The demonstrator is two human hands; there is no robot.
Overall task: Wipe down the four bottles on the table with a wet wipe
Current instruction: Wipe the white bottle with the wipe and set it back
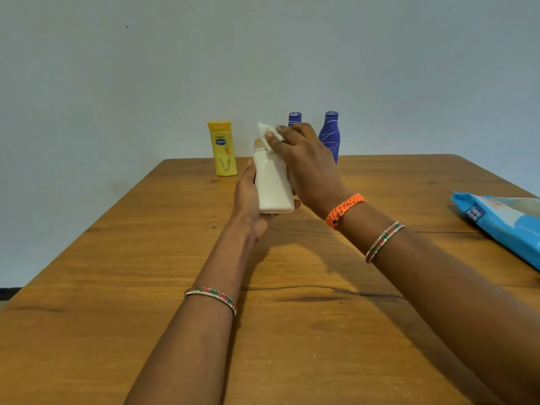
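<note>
Gripping the white bottle (273, 182) from below, the left hand (251, 200) steadies it while the right hand (304, 159) presses a wet wipe (267, 131) against its top.

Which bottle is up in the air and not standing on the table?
The white bottle. The left hand holds it up while the right hand presses a wipe on it. The yellow bottle stands on the table.

Four bottles, one wipe, one wipe pack, two hands.

The bottles are one white bottle (273, 185), one yellow bottle (223, 149) and two blue ones: a near blue bottle (330, 135) and a far blue bottle (294, 118), which is partly hidden. There is one wipe (267, 131), one blue pack (502, 226), three bangles and one orange thread band (344, 209).
</note>
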